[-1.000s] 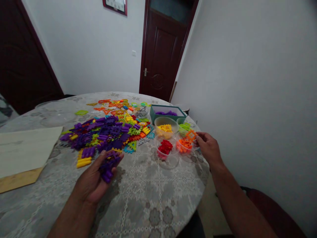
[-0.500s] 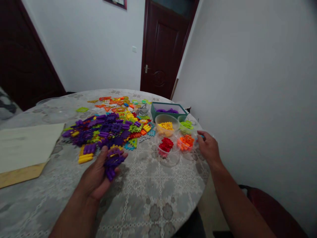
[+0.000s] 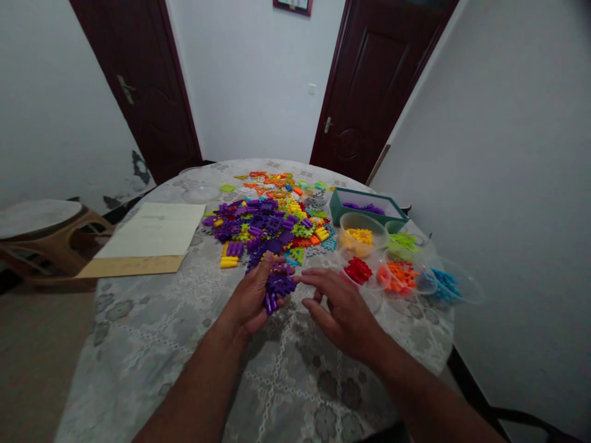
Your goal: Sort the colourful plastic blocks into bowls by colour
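Observation:
Several purple plastic building pieces lie in my left hand, its thumb resting over them. My right hand is just to the right of them, empty, with fingers apart and the fingertips close to the purple pieces; whether they touch I cannot tell. Beyond both hands spreads a heap of mixed building pieces, mostly purple, with yellow, green, orange and blue ones among them.
On the right stand clear tubs of yellow pieces, red pieces, orange pieces, green pieces and blue pieces. Behind them is a green box with purple pieces. A paper folder lies at left, near a stool.
My right hand has come from the blue pieces' tub at the right over to my left hand. The view has swung left, showing the stool. My left hand still holds the purple pieces.

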{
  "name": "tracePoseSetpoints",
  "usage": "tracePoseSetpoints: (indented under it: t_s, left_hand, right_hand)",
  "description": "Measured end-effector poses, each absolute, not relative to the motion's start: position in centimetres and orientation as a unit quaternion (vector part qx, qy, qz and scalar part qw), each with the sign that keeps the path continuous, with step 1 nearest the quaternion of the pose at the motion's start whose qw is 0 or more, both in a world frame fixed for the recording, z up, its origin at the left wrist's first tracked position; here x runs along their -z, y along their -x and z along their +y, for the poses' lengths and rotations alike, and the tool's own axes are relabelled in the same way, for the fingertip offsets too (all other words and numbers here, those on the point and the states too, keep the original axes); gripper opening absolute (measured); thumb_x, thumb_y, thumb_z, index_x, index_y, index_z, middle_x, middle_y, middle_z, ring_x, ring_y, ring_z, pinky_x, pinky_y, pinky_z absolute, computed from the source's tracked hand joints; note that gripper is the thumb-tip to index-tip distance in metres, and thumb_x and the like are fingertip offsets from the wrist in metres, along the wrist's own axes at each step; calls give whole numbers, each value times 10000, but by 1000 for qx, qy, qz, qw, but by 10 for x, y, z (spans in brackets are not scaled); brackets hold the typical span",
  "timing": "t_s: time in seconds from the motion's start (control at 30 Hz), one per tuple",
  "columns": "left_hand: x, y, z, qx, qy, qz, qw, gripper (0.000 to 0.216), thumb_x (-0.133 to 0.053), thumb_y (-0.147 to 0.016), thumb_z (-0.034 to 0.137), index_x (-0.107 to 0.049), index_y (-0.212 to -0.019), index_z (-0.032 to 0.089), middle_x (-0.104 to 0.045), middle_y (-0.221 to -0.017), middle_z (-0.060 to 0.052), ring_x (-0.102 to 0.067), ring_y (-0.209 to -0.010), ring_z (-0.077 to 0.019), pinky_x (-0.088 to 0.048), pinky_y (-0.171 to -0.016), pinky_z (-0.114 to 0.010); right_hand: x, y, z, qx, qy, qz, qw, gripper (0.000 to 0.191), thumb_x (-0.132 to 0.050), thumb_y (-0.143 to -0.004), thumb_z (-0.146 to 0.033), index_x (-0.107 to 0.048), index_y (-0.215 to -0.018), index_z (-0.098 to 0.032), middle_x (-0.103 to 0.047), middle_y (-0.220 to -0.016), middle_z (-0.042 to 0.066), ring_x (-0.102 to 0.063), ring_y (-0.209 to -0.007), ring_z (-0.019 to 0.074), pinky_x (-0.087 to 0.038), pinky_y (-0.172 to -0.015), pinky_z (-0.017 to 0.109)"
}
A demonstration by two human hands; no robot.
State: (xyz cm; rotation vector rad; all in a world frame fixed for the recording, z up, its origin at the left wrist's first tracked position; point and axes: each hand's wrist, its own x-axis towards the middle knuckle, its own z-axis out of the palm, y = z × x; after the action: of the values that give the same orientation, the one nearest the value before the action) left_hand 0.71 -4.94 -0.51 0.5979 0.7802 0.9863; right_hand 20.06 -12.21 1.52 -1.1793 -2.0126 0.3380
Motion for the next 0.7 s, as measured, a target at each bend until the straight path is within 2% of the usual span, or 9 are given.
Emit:
tracePoseSetpoints:
  t_s: [0.1,0.17,0.3,0.4,0.5,0.63,0.7]
  left_hand:
    - [9,-8,-51,-457,-283,353,766,470,-670,-962,554,-698,-1194,147,-729,-1000,-94,-682,-640,-132,-519,-415,-192]
    - [10,-8,-51,-453,-282,352,769,471,-683,-952,557,-704,-1191,151,-720,-1001,-89,-670,-641,-128,-521,-422,-194]
    - [7,-8,-49,-437,-257,369,779,404,-633,-988,497,-712,-1182,152,-712,-979,-88,-678,-665,-155,-525,-393,-221]
    - [6,-7,-47,-435,-245,372,782,277,-609,-967,271,-700,-1193,140,-730,-1003,-108,-712,-719,-184,-523,-383,-232]
    - [5,-7,-47,-444,-271,389,761,304,-627,-880,107,-688,-1177,127,-752,-1085,-147,-754,-810,-216,-524,-395,-223]
    - [2,-8,-50,-420,-317,379,761,249,-671,-903,166,-683,-1151,144,-733,-1266,-186,-763,-1038,-285,-526,-413,-210]
    - [1,-8,-52,-413,-332,378,759,227,-657,-934,207,-677,-1156,162,-721,-1307,-181,-754,-1082,-294,-522,-410,-206]
  right_hand:
    - [-5,-178,-112,-141,423,-817,365,349,-592,-1012,-186,-627,-1356,-237,-671,-1335,121,-675,-1142,222,-603,-946,376]
    - [0,-172,-107,-130,421,-816,373,302,-559,-1022,-160,-655,-1301,-229,-700,-1260,115,-675,-1160,228,-585,-985,390]
    - [-2,-177,-104,-143,457,-770,421,260,-555,-1033,-187,-688,-1250,-240,-740,-1155,87,-707,-1044,207,-577,-917,355]
    - [-11,-189,-108,-189,519,-711,435,212,-593,-1018,-239,-726,-1183,-247,-761,-1008,46,-710,-861,180,-560,-782,309]
    - [-21,-205,-111,-214,559,-680,423,191,-608,-1007,-287,-738,-1138,-240,-750,-882,17,-691,-755,165,-528,-699,284]
    - [-37,-243,-91,-158,583,-703,375,193,-604,-987,-295,-756,-1093,-238,-761,-891,19,-692,-764,168,-520,-726,289]
    - [-47,-270,-65,-103,599,-706,362,218,-598,-976,-312,-769,-1087,-235,-775,-914,30,-698,-777,179,-526,-754,303]
